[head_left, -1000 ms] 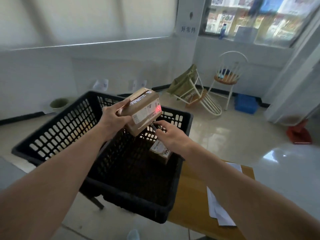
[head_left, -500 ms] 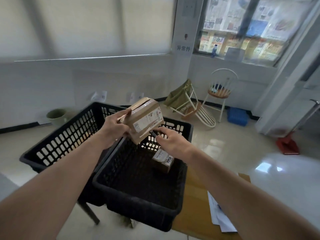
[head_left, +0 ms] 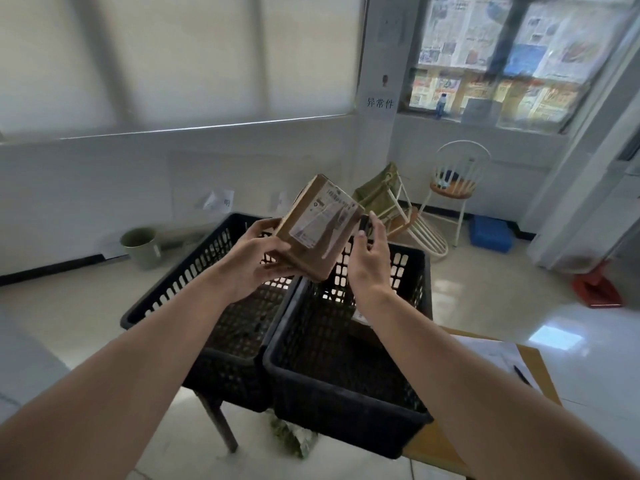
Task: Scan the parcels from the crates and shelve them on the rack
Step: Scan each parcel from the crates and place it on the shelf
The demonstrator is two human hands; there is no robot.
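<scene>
Head view: left hand (head_left: 258, 261) grips parcel (head_left: 320, 225), now tilted upright; right hand (head_left: 370, 261) clasps scanner (head_left: 363, 226)

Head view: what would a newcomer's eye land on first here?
First the brown cardboard parcel, held tilted above the two black crates by the left hand, label facing the camera. Right beside it, the right hand grips a small dark scanner near the parcel's edge. Behind, a window papered with newspapers fills the upper right.

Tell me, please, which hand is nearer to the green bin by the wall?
Left. The left hand, holding the parcel, is on the green bin's side; the right hand is farther right, beyond the parcel.
</scene>
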